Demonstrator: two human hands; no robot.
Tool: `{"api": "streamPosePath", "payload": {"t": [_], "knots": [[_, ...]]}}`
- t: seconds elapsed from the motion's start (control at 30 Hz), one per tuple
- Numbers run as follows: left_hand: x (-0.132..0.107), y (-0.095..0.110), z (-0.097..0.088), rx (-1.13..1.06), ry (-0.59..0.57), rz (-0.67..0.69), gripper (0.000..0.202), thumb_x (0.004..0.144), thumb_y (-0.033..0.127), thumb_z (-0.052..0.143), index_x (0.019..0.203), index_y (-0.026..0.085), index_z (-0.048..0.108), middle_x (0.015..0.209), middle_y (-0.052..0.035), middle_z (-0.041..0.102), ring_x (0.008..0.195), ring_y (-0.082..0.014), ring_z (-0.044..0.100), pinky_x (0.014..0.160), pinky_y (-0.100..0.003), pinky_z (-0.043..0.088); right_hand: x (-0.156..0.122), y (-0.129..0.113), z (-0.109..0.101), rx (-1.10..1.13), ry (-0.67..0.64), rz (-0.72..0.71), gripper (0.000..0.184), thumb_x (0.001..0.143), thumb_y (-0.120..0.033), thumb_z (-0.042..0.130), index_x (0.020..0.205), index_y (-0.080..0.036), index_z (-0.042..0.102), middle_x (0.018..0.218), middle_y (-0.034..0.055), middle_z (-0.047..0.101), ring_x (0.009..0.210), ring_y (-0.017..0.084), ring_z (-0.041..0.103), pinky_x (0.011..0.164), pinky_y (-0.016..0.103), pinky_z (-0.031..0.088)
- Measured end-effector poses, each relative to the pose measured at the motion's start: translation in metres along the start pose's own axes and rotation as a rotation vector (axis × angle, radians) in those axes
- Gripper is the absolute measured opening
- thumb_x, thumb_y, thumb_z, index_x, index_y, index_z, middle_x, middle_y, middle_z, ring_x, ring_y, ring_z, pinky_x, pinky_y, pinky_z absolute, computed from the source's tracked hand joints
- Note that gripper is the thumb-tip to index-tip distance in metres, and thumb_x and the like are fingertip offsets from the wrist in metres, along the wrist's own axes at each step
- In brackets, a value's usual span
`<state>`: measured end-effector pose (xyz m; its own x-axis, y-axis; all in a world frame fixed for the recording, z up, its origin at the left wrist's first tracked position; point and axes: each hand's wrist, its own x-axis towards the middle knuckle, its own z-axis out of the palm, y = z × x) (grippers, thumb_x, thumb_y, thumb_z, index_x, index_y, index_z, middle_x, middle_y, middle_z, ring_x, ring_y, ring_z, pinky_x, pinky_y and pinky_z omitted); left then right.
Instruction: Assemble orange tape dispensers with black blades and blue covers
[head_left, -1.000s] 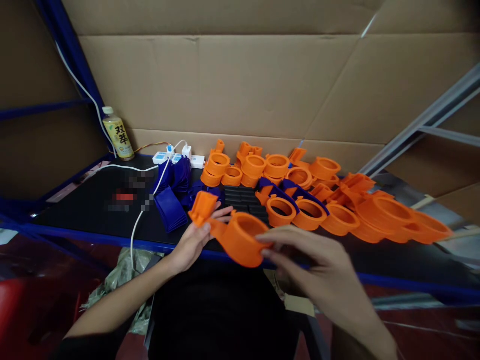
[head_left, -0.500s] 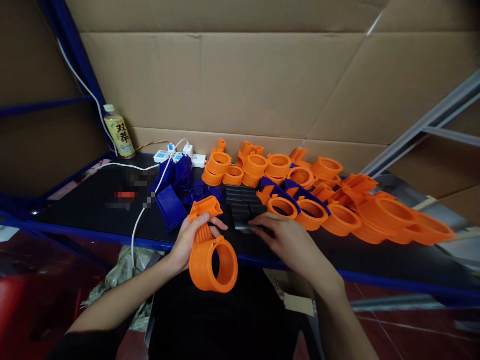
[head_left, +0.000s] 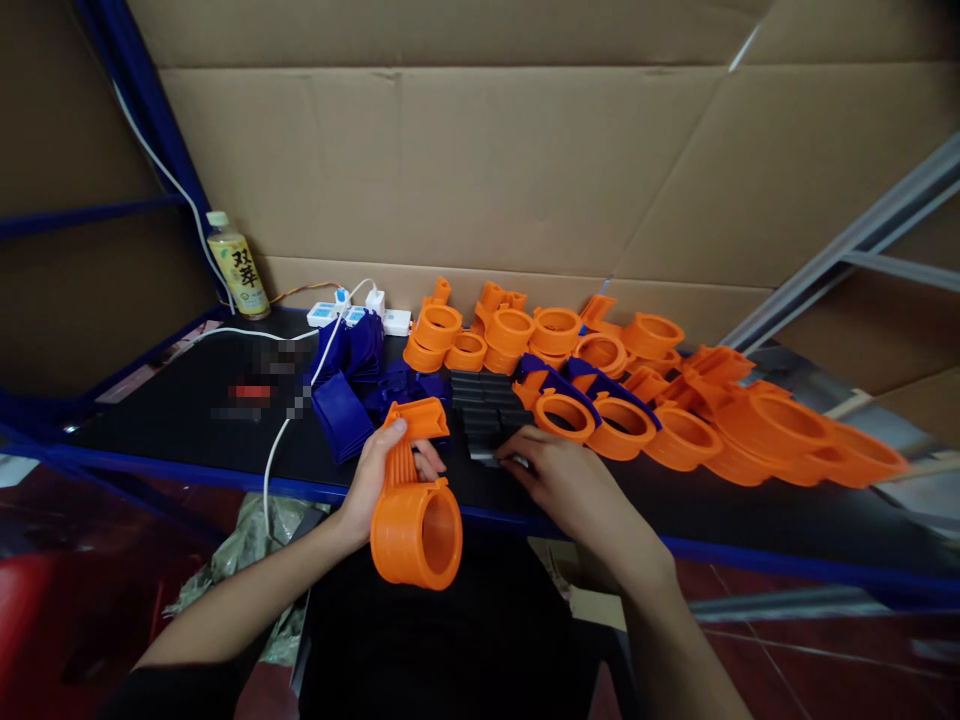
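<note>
The left hand is closed around the ribbed neck of an orange ring holder, its ring hanging in front of the counter edge; a loosened hold could let it drop past that edge. The right hand has its fingertips pinched together at the near end of the dark strips, though whether one is gripped cannot be told. Fingers dragging there could disarrange the strips, or the knuckles could nudge the adjacent orange rings.
</note>
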<state>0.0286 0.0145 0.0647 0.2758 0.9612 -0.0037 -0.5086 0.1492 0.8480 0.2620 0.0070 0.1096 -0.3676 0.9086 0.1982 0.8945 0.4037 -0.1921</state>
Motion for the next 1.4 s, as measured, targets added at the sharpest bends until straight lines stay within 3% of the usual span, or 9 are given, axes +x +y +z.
{"api": "streamPosePath", "payload": {"t": [0.43, 0.8, 0.93, 1.13, 1.4], "knots": [[0.001, 0.0, 0.003, 0.001, 0.025, -0.034, 0.052, 0.087, 0.059, 0.059, 0.066, 0.011, 0.065, 0.062, -0.0069, 0.065, 0.053, -0.0144, 0.061, 0.057, -0.026, 0.052, 0.002, 0.001, 0.001, -0.02, -0.007, 0.006, 0.017, 0.094, -0.014, 0.056, 0.092, -0.022, 0.07, 0.096, 0.0039, 0.07, 0.082, 0.018, 0.067, 0.07, 0.027, 0.045], [0.002, -0.002, 0.006, 0.017, -0.007, 0.004, 0.042, 0.086, 0.056, 0.066, 0.089, 0.015, 0.058, 0.065, -0.0034, 0.068, 0.056, -0.0164, 0.067, 0.057, -0.026, 0.054, -0.001, 0.011, -0.002, 0.143, 0.047, -0.033, 0.014, 0.096, -0.022, 0.055, 0.094, -0.024, 0.069, 0.1, 0.0029, 0.07, 0.086, 0.018, 0.066, 0.074, 0.029, 0.048], [0.002, -0.004, 0.006, 0.045, -0.031, 0.039, 0.04, 0.087, 0.054, 0.066, 0.096, 0.016, 0.058, 0.068, -0.0026, 0.069, 0.058, -0.0163, 0.068, 0.058, -0.026, 0.055, -0.004, 0.013, -0.01, 0.313, 0.128, -0.063, 0.011, 0.097, -0.027, 0.058, 0.094, -0.024, 0.069, 0.098, 0.0022, 0.07, 0.089, 0.017, 0.065, 0.078, 0.03, 0.048], [0.003, -0.004, 0.005, 0.148, -0.098, 0.066, 0.036, 0.09, 0.051, 0.065, 0.102, 0.017, 0.058, 0.071, -0.0026, 0.07, 0.061, -0.0176, 0.071, 0.059, -0.025, 0.054, -0.009, 0.002, -0.021, 0.481, 0.325, -0.043, 0.009, 0.094, -0.03, 0.065, 0.095, -0.023, 0.07, 0.093, 0.0025, 0.07, 0.078, 0.016, 0.061, 0.066, 0.029, 0.046], [0.001, -0.005, 0.006, 0.29, -0.152, 0.051, 0.042, 0.083, 0.051, 0.074, 0.103, 0.016, 0.061, 0.072, -0.0036, 0.072, 0.059, -0.017, 0.071, 0.058, -0.024, 0.054, -0.006, -0.008, -0.017, 0.492, 0.289, -0.052, 0.012, 0.094, -0.03, 0.063, 0.094, -0.022, 0.072, 0.092, 0.0039, 0.071, 0.075, 0.016, 0.06, 0.067, 0.029, 0.048]]}}
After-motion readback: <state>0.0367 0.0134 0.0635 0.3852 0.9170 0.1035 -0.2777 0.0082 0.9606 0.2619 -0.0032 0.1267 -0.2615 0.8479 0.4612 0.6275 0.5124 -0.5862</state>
